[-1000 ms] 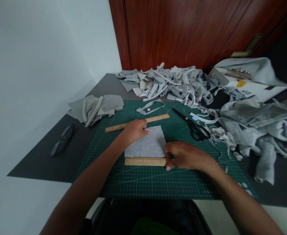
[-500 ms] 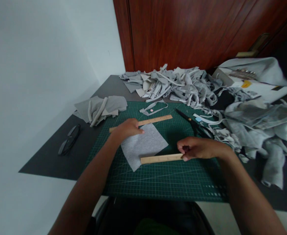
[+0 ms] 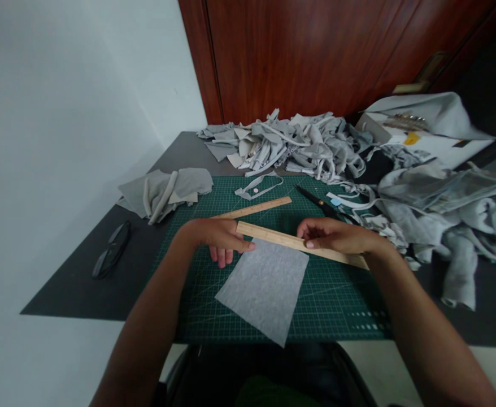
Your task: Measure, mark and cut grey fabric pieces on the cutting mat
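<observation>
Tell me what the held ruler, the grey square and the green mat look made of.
Ruler: apparently wood, pale tan and matt. Grey square: seemingly thin felt or knit fabric, heathered, lying limp and flat. Green mat: probably vinyl or rubber cutting mat, smooth, printed with a grid.

A second ago the ruler [image 3: 299, 243] lay flat along the near edge of the cloth [image 3: 265, 288], low in the middle of the frame, with the right hand [image 3: 336, 236] pressing its right end. Half a second ago that hand had lifted it and swung it right of the cloth. Now the ruler sits higher, across the far edge of the cloth, slanting down to the right, with both hands on it. The left hand [image 3: 220, 237] has left the cloth's upper left corner for the ruler's left end. The cloth has turned and slid toward the bottom edge of the mat [image 3: 341, 299].
</observation>
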A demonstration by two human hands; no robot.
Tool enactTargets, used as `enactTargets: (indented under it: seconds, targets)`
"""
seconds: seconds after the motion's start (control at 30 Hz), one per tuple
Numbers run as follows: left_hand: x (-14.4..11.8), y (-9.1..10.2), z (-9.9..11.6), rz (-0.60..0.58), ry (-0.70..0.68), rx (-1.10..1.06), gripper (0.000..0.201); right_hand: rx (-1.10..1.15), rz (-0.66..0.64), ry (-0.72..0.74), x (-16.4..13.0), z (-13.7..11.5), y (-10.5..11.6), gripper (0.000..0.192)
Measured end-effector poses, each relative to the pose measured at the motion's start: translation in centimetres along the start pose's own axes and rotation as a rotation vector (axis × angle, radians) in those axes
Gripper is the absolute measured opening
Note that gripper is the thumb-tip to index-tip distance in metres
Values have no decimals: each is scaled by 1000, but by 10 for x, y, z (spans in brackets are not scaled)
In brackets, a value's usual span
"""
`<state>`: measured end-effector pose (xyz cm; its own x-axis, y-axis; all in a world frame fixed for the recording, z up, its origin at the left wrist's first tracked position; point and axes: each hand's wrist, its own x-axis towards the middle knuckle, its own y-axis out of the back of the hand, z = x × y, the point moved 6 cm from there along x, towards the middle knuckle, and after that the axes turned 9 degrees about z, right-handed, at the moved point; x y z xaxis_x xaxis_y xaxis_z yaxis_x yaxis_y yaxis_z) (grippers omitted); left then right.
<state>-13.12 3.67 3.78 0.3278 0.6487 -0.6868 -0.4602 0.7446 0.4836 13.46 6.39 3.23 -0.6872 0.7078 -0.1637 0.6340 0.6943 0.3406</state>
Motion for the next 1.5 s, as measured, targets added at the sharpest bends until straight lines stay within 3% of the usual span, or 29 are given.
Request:
enactTargets:
  seconds: [0.1,0.27,0.3,0.4,0.5,0.6,0.7,0.8,0.87,0.97,1.07,1.27,1.5]
  targets:
    - [-1,17,-6,96,-57,-31,59,-1,-19,-4,2,0,-10,36]
    - [12,54,-3,708,-189,36,51,-8,13,0,10,2,-32,33]
    - [14,55,1,766,-235,22,48,-8,28,9,13,1,-38,30]
    - [19,39,22,667,-453,-39,38,-77,95,49,17,-2,-53,18]
    - [13,11,45,531,-662,96,38,-204,172,83,18,-7,-60,10]
    - [13,-17,56,474,-683,252,33,-269,215,113,18,-9,-49,6]
    - [17,-41,66,501,-691,413,28,-425,430,107,16,-3,-5,15]
    - [18,-59,78,541,-756,494,23,-714,906,83,0,6,58,23]
    - [18,-68,85,576,-794,531,16,-887,1114,-25,-9,20,88,34]
    - [20,-82,91,605,-827,634,8,-973,1057,-197,-6,49,108,41]
    - [21,-92,93,684,-832,759,11,-972,1003,-254,1,64,113,39]
    - [18,-98,98,760,-812,891,19,-973,983,-305,10,60,112,32]
    - [3,-104,89,722,-595,842,26,-998,959,-352,9,53,107,32]
